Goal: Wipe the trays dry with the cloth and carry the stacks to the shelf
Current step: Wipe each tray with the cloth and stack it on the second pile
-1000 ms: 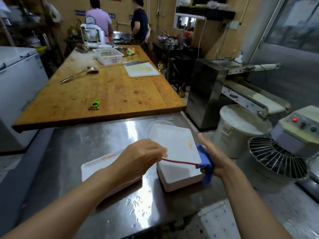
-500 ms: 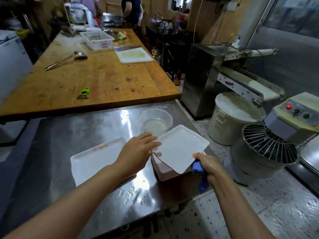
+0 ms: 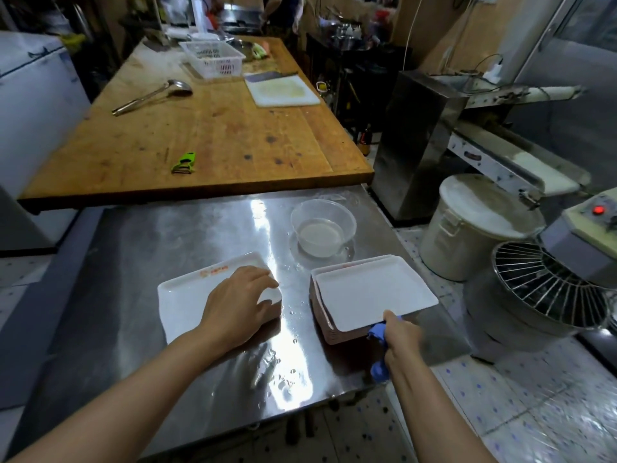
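At lower centre, the left hand (image 3: pixel 238 304) rests with fingers loosely spread on a flat white plastic tray (image 3: pixel 187 295) lying on the wet, shiny steel table (image 3: pixel 150 248). Right of it, the right hand (image 3: pixel 400 335) clutches a crumpled blue cloth (image 3: pixel 379 332) against the near edge of the top white tray (image 3: pixel 374 290), slightly askew on a stack (image 3: pixel 325 325).

The bench (image 3: pixel 173 248) is polished steel, glossy and mirror-bright, beaded with water near its front edge. The trays (image 3: pixel 374 292) look like smooth white plastic with a dull sheen. The cloth (image 3: pixel 379 332) is soft blue fabric, matt. The bowl (image 3: pixel 322 227) is clear plastic, perhaps. Behind, the wooden table (image 3: pixel 217 135) is worn, stained and matt.
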Demonstrator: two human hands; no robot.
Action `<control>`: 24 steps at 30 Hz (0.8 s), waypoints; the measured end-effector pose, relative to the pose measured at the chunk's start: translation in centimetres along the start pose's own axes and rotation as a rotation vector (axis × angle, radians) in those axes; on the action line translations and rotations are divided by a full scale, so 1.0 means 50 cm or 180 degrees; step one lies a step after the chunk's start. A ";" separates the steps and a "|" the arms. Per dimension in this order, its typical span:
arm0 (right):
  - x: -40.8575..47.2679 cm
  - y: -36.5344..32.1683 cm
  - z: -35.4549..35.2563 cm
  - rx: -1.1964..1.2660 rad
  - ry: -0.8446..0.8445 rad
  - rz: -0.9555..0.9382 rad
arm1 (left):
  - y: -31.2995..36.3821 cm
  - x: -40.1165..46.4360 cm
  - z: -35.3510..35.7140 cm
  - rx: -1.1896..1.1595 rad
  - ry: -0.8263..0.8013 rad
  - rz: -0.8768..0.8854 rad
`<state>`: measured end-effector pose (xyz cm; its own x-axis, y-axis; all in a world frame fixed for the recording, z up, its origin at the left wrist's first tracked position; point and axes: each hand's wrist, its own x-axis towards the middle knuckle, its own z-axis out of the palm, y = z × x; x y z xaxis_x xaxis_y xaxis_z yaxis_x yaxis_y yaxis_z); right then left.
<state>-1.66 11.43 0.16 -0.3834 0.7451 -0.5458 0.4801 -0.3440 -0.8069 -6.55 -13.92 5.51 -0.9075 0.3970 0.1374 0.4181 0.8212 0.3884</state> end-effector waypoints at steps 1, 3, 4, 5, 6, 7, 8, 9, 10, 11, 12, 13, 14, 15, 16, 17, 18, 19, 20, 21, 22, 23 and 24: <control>0.001 0.003 0.003 0.0001 0.0032 0.0014 | -0.003 -0.004 0.001 0.0001 -0.0023 -0.0043; 0.006 0.006 0.005 -0.0002 0.0023 0.0028 | -0.009 -0.011 0.002 0.0020 -0.0071 -0.0128; 0.009 0.008 0.007 -0.0019 0.0006 0.0011 | -0.011 -0.014 0.001 0.0031 -0.0087 -0.0164; 0.012 0.008 0.008 -0.0063 -0.0006 -0.0010 | -0.014 -0.016 0.000 0.0041 -0.0100 -0.0195; 0.015 0.009 0.009 -0.0136 -0.0008 -0.0031 | -0.016 -0.018 0.000 0.0049 -0.0108 -0.0220; 0.016 0.009 0.010 -0.0221 -0.0006 -0.0042 | -0.019 -0.021 -0.001 0.0054 -0.0114 -0.0244; 0.016 0.008 0.011 -0.0275 -0.0011 -0.0047 | -0.021 -0.023 -0.002 0.0055 -0.0120 -0.0269; 0.015 0.008 0.011 -0.0296 -0.0019 -0.0048 | -0.022 -0.026 -0.002 0.0048 -0.0125 -0.0291; 0.012 0.008 0.011 -0.0305 -0.0028 -0.0049 | -0.024 -0.028 -0.001 0.0038 -0.0132 -0.0310; 0.008 0.007 0.011 -0.0318 -0.0060 -0.0065 | -0.026 -0.030 0.000 0.0030 -0.0140 -0.0329; 0.003 0.007 0.009 -0.0326 -0.0116 -0.0078 | -0.028 -0.032 0.000 0.0031 -0.0148 -0.0349; -0.002 0.007 0.008 -0.0321 -0.0165 -0.0090 | -0.031 -0.034 0.000 0.0033 -0.0150 -0.0367; -0.009 0.005 0.006 -0.0291 -0.0197 -0.0093 | -0.034 -0.036 0.000 0.0030 -0.0140 -0.0380; -0.017 0.003 0.004 -0.0229 -0.0209 -0.0094 | -0.037 -0.037 0.000 0.0022 -0.0114 -0.0395; -0.026 0.000 0.004 -0.0178 -0.0221 -0.0114 | -0.041 -0.039 -0.001 0.0012 -0.0074 -0.0415; -0.037 -0.003 0.007 -0.0132 -0.0240 -0.0153 | -0.045 -0.040 -0.003 0.0000 -0.0029 -0.0443; -0.050 -0.006 0.010 -0.0102 -0.0284 -0.0204 | -0.050 -0.041 -0.005 -0.0013 0.0014 -0.0476; -0.065 -0.010 0.015 -0.0089 -0.0358 -0.0263 | -0.055 -0.043 -0.008 -0.0023 0.0047 -0.0512; -0.082 -0.017 0.023 -0.0105 -0.0460 -0.0340 | -0.060 -0.044 -0.011 -0.0025 0.0066 -0.0557; -0.099 -0.025 0.032 -0.0157 -0.0592 -0.0437 | -0.065 -0.047 -0.013 -0.0025 0.0080 -0.0614; -0.116 -0.033 0.045 -0.0250 -0.0756 -0.0548 | -0.070 -0.049 -0.017 -0.0033 0.0097 -0.0690; -0.132 -0.043 0.060 -0.0373 -0.0922 -0.0686 | -0.076 -0.052 -0.021 -0.0050 0.0118 -0.0785; -0.150 -0.052 0.077 -0.0502 -0.1077 -0.0840 | -0.083 -0.056 -0.025 -0.0063 0.0136 -0.0892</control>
<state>-3.07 4.56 5.50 -0.7325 0.5578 -0.3902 0.4355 -0.0566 -0.8984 -5.78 -18.96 4.65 -0.9886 0.1376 0.0604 0.1502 0.8882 0.4343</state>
